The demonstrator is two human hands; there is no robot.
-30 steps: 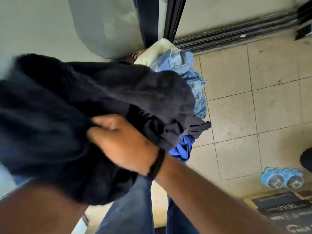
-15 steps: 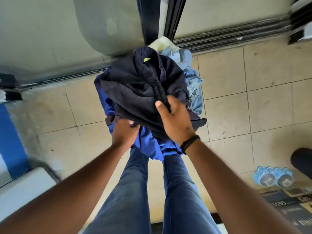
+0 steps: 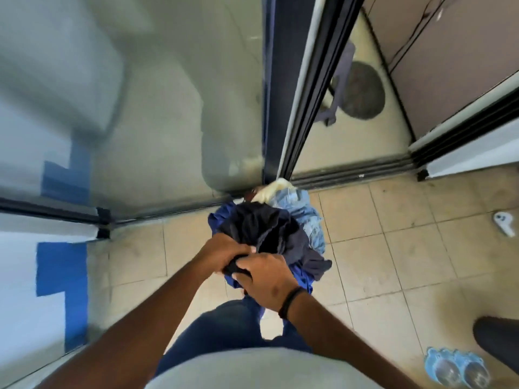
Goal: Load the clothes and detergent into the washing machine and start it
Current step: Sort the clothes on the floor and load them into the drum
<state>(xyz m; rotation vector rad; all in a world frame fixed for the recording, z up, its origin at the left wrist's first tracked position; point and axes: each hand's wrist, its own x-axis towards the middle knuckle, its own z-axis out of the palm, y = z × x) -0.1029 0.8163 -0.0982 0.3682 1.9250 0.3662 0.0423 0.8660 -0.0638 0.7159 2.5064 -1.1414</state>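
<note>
The tiled floor (image 3: 393, 262) filled the lower right of the view, and a sliding door frame (image 3: 314, 88) ran up the middle, with glass to its left. A pile of clothes (image 3: 297, 214) sat on the floor against the door track: a cream piece at the back, pale denim to the right, bright blue cloth underneath. On top lay the dark garment (image 3: 266, 228).

Half a second before, that garment had been held up over the pile, one hand on each side; a second before, it had been lifted close to the camera. Now it had dropped lower, and both hands had come together at its near edge. The right hand (image 3: 266, 279) had its grip curled round a bunched fold of the dark cloth, and the left hand (image 3: 224, 251), touching it, gripped the same fold from the other side.

No washing machine showed in this view. The person seemed to be gathering the clothes into one bundle, so loading was judged not yet begun. A blue pair of bowls (image 3: 455, 370) lay apart near the lower right corner.
</note>
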